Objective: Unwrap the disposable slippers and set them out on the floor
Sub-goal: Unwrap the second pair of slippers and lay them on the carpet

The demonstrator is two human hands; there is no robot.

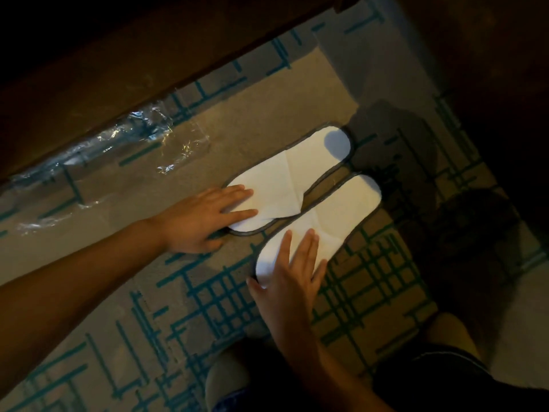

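**Fingers flat on both slippers, pair nearly set**

Fingers (243, 203) of my left hand (202, 218) lie straight and spread, pressing flat on the toe end of the left slipper (285, 176); those of my right hand (289, 272) are just as straight and splayed on the toe end of the right slipper (335, 212). Neither hand grips or pinches anything; both simply rest palm-down on white fabric.

Beyond my fingertips the two slippers run away side by side, their dark-trimmed edges almost touching along the middle, heels at the far end. Both are out of their wrapping and lie on the carpet (184, 292), a beige weave crossed by teal lines. The uppers look creased and pressed flat, with fold lines showing just ahead of my fingers.

I judge the step in hand to be the last squaring-up. To do it well I would keep the palms light and slide rather than press, so the thin soles do not buckle, nudge the right slipper until its toe lines up with the other one, and leave a slim even gap between them. Lifting the flattened uppers a little would make them easier to step into.

Off to the outside of my left hand, well apart from the fingers, the clear plastic wrapper (124, 138) lies crumpled on the carpet against a dark wooden edge (118, 69). Behind my right wrist, a knee (448, 331) and a dark hem show.
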